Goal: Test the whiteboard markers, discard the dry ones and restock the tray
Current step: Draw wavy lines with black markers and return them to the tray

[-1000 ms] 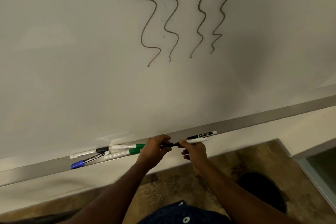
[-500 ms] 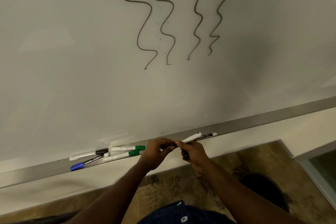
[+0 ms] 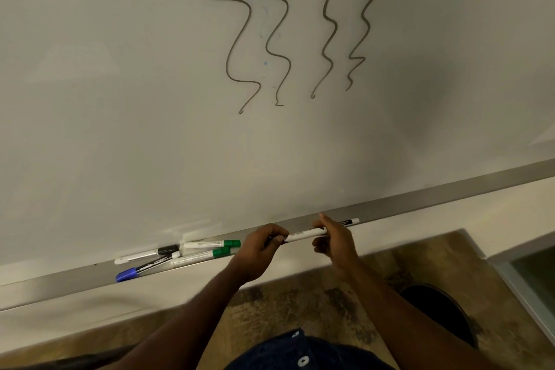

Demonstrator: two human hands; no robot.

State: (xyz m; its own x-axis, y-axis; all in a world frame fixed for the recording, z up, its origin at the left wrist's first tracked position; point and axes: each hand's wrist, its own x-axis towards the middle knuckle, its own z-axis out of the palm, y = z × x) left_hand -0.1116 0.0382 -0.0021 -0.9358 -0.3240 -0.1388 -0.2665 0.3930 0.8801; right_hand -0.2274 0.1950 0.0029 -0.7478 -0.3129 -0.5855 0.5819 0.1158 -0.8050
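Note:
A white marker (image 3: 303,234) is held level just in front of the metal tray (image 3: 450,192). My right hand (image 3: 333,239) grips its white barrel. My left hand (image 3: 262,245) pinches its dark cap end. On the tray to the left lie two green-capped markers (image 3: 211,244) (image 3: 201,256), a black-capped one (image 3: 147,253) and a blue-capped one (image 3: 141,270). Another marker (image 3: 350,222) lies on the tray behind my right hand, mostly hidden. The whiteboard (image 3: 120,99) above carries several wavy dark test lines (image 3: 270,39).
A dark round bin (image 3: 441,312) stands on the patterned floor at the lower right, under my right forearm. A glass panel with a pale frame (image 3: 528,282) sits at the far right. The wall below the tray is plain and light.
The marker, tilted up to the right half a second ago, now lies level between my hands. Both hands stay at the tray's middle; my right hand has shifted slightly right.

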